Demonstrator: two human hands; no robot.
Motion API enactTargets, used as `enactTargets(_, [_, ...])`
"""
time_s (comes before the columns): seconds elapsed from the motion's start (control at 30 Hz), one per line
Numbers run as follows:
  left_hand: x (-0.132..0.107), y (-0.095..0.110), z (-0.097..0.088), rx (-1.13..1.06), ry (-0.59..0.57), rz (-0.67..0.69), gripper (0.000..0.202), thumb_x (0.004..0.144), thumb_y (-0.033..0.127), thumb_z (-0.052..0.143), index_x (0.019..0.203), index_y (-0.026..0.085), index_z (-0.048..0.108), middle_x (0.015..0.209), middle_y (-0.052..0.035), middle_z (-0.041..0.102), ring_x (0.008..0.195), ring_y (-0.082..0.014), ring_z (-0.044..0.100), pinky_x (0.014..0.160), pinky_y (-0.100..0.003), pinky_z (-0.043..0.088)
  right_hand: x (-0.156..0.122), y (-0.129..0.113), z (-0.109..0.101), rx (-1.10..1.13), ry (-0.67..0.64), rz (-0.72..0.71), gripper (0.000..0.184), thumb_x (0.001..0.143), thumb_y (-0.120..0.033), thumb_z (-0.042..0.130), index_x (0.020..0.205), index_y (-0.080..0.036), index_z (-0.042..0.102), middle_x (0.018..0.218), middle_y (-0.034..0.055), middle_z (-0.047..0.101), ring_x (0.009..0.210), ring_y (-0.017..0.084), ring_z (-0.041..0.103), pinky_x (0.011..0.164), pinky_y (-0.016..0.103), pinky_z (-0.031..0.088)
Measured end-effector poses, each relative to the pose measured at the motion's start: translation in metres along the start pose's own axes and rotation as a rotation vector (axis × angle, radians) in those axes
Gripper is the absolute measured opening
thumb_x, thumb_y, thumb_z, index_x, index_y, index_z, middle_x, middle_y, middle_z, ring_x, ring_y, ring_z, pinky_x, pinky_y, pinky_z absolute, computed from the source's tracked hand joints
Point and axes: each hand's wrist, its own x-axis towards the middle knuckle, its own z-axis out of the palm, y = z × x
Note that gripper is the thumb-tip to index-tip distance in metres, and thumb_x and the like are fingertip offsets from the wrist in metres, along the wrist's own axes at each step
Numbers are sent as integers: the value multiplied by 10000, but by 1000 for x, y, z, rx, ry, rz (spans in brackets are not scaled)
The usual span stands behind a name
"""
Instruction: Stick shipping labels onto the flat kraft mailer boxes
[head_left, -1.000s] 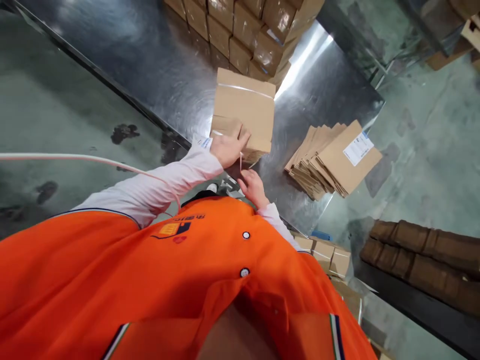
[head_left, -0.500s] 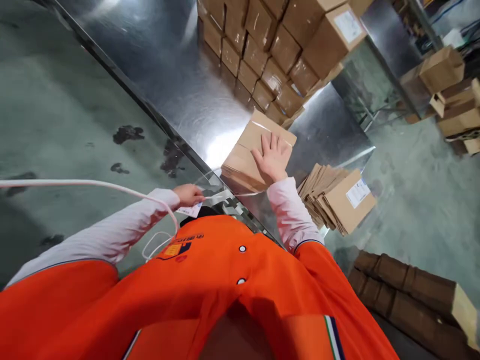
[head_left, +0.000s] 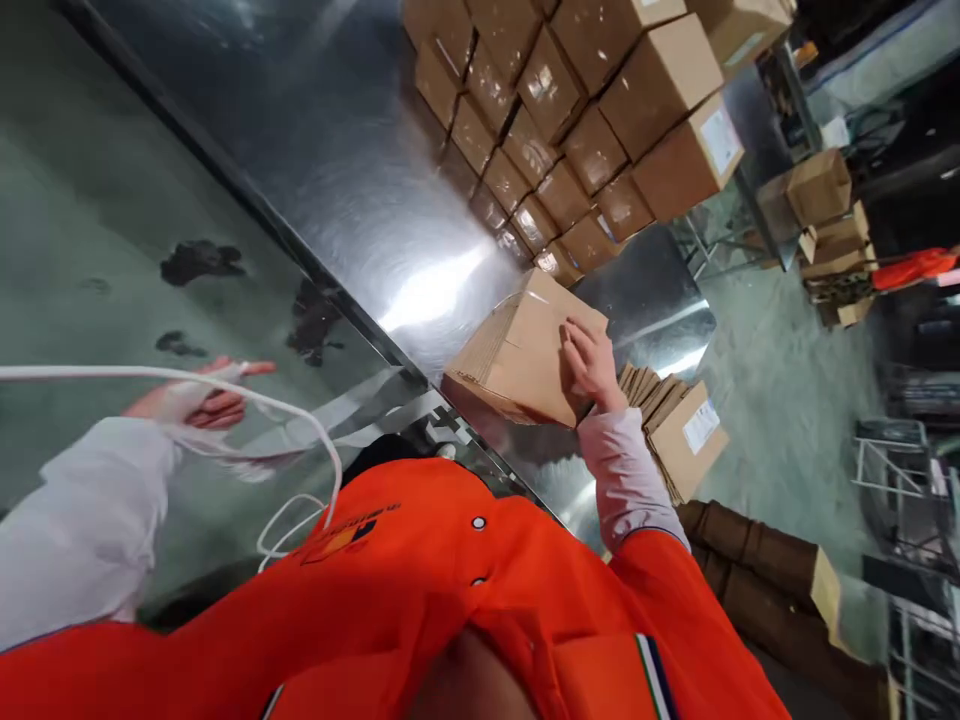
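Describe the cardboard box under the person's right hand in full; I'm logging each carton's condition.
The cardboard box is plain brown corrugated card, closed, with clear shiny tape along its top seam. It looks intact, without visible dents or labels. It sits on the steel table near its front edge, and may be tipped slightly, corner toward the camera. The right hand rests on its far right side, fingers spread over the top edge. A stack of flattened cartons lies just to its right; stacked sealed boxes stand behind it.

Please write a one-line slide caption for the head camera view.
Right hand rests on a cardboard box on the steel table; left hand is off to the side.
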Motion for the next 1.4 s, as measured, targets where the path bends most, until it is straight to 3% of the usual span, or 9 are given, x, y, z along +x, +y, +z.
enactTargets(0.1, [33, 85, 16, 37, -155, 115, 1220, 717, 1007, 172, 1538, 172, 514, 382, 32, 268, 425, -115, 220, 485, -314, 278, 16, 48, -20, 115, -49, 124, 537, 806, -130, 588, 1336, -129, 679, 1447, 180, 625, 1368, 318, 559, 1208, 490, 392])
enactTargets(0.27, [35, 249, 148, 608, -157, 561, 696, 906, 766, 410, 1079, 243, 837, 724, -34, 707, 699, -238, 622, 666, -342, 427, 8, 81, 7, 466, -109, 372, 546, 647, -130, 760, 1192, -106, 733, 1121, 164, 776, 999, 302, 736, 981, 488, 576])
enactTargets(0.4, [40, 294, 256, 1017, -62, 790, 464, 1017, 474, 441, 1105, 218, 817, 1047, -122, 780, 959, -323, 700, 759, -390, 428, 4, 65, 63, 1083, 158, 408, 822, 585, -360, 902, 1342, -155, 654, 1307, 152, 715, 1154, 254, 704, 1036, 411, 570])
enactTargets(0.5, [64, 290, 299, 1143, -110, 803, 414, 1028, 390, 463, 1228, 192, 766, 958, -125, 776, 845, -275, 699, 708, -369, 387, 13, 63, 93, 1160, 292, 327, 947, 609, -443, 909, 1461, -199, 576, 1512, 133, 580, 1359, 252, 598, 1152, 383, 498])
enactTargets(0.7, [80, 280, 308, 1341, -116, 789, 480, 1049, 448, 389, 1390, 228, 647, 786, -93, 737, 620, -213, 599, 588, -315, 304, 44, 76, 123, 878, 431, 146, 492, 911, -318, 593, 1364, -137, 657, 1367, 139, 691, 1260, 244, 675, 1163, 402, 505])
enactTargets(0.87, [76, 290, 308, 1530, -111, 770, 505, 1061, 474, 365, 1468, 277, 592, 836, -130, 755, 620, -236, 613, 574, -309, 254, 48, 77, 131, 580, 558, 50, 469, 970, -200, 413, 1371, -169, 655, 1421, 134, 656, 1397, 229, 578, 1224, 418, 465])
enactTargets(1.1, [80, 291, 296, 1610, -98, 774, 532, 1040, 577, 431, 1514, 374, 563, 1060, -153, 770, 883, -348, 704, 652, -353, 375, 49, 77, 108, 393, 588, -158, 422, 1020, -184, 349, 1231, -155, 714, 1336, 151, 704, 1321, 206, 640, 1163, 388, 536])
enactTargets(1.3, [76, 293, 295, 1571, -151, 812, 508, 1029, 555, 475, 1486, 372, 601, 1025, -157, 767, 917, -380, 705, 682, -397, 416, 51, 79, 80, 431, 421, -188, 381, 981, -91, 411, 1185, -171, 723, 1303, 119, 710, 1454, 207, 515, 1213, 375, 466])
enactTargets(1.4, [78, 293, 296, 1544, -179, 811, 510, 1014, 540, 513, 1486, 369, 604, 967, -160, 757, 902, -371, 695, 688, -397, 414, 53, 84, 66, 491, 306, -178, 387, 928, -43, 464, 1153, -178, 749, 1311, 103, 718, 1308, 201, 635, 1130, 341, 523])
